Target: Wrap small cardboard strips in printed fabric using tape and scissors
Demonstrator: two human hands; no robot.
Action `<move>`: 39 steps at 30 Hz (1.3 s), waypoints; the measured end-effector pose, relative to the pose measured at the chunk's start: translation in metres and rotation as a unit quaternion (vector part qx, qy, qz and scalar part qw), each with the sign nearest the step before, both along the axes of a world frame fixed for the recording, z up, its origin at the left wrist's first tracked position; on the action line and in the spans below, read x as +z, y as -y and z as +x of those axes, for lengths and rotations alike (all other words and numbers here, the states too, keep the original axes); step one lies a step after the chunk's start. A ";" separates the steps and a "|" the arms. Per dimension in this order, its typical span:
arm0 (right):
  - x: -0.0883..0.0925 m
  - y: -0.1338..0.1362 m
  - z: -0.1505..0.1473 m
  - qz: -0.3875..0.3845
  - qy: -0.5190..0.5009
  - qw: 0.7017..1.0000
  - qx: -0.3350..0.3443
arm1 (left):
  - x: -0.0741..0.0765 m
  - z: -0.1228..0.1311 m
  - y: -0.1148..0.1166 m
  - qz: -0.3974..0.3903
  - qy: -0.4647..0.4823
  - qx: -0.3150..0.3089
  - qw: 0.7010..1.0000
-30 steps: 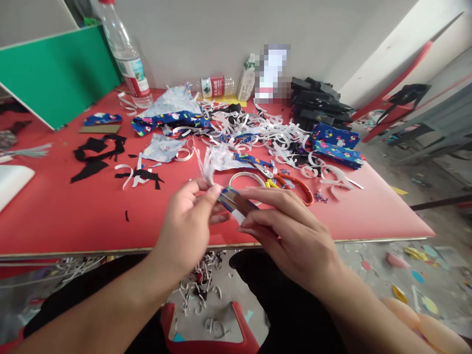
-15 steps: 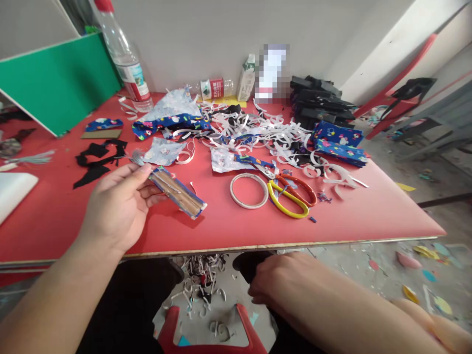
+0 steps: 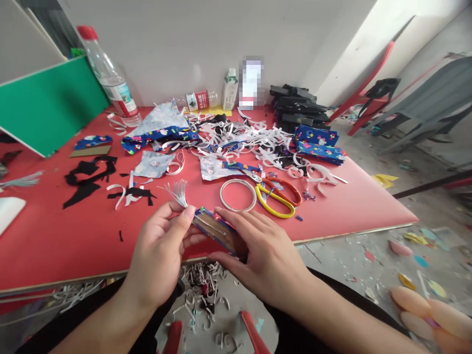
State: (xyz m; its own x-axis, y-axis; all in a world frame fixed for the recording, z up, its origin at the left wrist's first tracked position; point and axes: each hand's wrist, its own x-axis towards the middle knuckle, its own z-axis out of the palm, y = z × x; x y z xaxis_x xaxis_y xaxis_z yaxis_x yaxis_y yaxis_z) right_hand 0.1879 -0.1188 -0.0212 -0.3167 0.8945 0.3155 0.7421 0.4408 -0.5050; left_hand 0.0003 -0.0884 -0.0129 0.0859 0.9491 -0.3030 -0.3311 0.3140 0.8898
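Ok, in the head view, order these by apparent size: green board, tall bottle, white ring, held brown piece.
1. Green board
2. Tall bottle
3. White ring or brown piece: unsure; right hand partly hides the piece.

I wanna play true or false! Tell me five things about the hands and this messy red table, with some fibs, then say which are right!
1. The left hand pinches one end of the blue-edged strip. True.
2. The white ring lies beside the scissors. True.
3. The right hand is holding the scissors. False: it is over the strip's other end.
4. Both scissor handles are green. False: one is yellow, the other orange-red.
5. The tall bottle has a red cap. True.
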 end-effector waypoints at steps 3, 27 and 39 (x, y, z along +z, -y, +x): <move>-0.004 -0.001 0.003 -0.010 0.015 1.000 0.016 | 0.002 0.000 -0.003 0.006 0.005 -0.003 1.000; 0.008 -0.023 0.042 -0.124 0.074 0.984 0.101 | 0.004 -0.055 -0.011 0.207 -0.550 -0.215 0.780; -0.007 -0.118 0.022 0.006 0.035 0.997 -0.068 | 0.004 -0.048 -0.025 0.429 -0.516 0.036 0.741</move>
State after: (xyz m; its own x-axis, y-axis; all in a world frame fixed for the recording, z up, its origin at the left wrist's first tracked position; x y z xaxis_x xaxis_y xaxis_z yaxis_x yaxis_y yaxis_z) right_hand 0.2104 -0.0012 -0.0283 -0.2142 0.9272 0.3072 0.8290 0.3389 -0.4448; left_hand -0.0481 -0.0638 -0.0088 0.1678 0.8212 0.5454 0.6759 -0.4986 0.5427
